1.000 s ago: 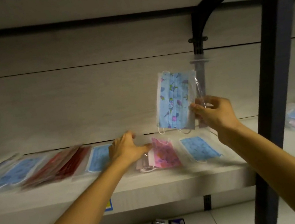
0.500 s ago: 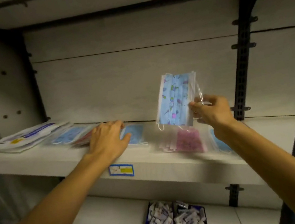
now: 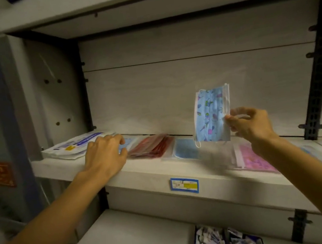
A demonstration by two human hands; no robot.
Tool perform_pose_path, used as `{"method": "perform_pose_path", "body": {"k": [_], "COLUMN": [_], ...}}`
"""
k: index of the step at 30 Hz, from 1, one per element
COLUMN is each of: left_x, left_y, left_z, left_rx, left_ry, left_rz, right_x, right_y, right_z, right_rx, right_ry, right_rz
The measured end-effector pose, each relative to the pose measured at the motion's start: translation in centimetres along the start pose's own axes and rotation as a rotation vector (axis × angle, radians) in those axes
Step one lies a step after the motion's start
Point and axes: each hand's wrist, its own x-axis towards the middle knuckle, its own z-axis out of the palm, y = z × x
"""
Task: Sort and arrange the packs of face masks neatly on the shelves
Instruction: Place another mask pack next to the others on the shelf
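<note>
My right hand point(image 3: 248, 123) pinches a clear pack of blue patterned face masks point(image 3: 211, 115) by its right edge and holds it upright above the shelf point(image 3: 147, 173). My left hand point(image 3: 105, 154) lies palm down on a light blue mask pack point(image 3: 126, 145), fingers spread over it. Flat on the shelf to its right lie a red pack point(image 3: 152, 147), a plain blue pack point(image 3: 186, 149) and a pink patterned pack point(image 3: 253, 158). A white and blue printed pack point(image 3: 74, 146) lies at the shelf's left end.
A blue and yellow price label point(image 3: 184, 185) sticks to the shelf's front edge. Below, a dark box of small white sachets point(image 3: 226, 243) sits on the lower shelf. A black bracket upright point(image 3: 317, 78) runs down the right; another shelf board closes in overhead.
My left hand has slid left along the shelf, from the pink pack to the light blue pack at the left. The view has swung left. My right hand still holds the patterned pack up.
</note>
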Motion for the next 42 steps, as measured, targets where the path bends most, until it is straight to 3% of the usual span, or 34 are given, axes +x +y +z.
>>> {"method": "perform_pose_path", "body": {"k": [12, 25, 30, 37, 42], "left_x": [2.1, 8.0, 10.7, 13.0, 14.4], "left_y": [-13.5, -19.0, -20.4, -20.6, -19.2], "left_z": [-0.1, 3.3, 4.8, 6.5, 6.6], "left_rx": [0.081, 0.045, 0.03, 0.014, -0.007], "left_ry": [0.007, 0.071, 0.045, 0.04, 0.013], "left_rz": [0.096, 0.171, 0.147, 0.181, 0.207], "right_x": [-3.9, -0.5, 2.3, 2.9, 3.3], "right_y": [-2.0, 0.3, 2.3, 3.1, 1.6], "right_z": [14.9, 27.8, 31.7, 32.1, 30.1], "right_rx": [0.032, -0.144, -0.363, -0.97, -1.06], "right_ry": [-0.044, -0.155, -0.215, -0.3, -0.225], "right_rz": [0.007, 0.064, 0.063, -0.067, -0.176]}}
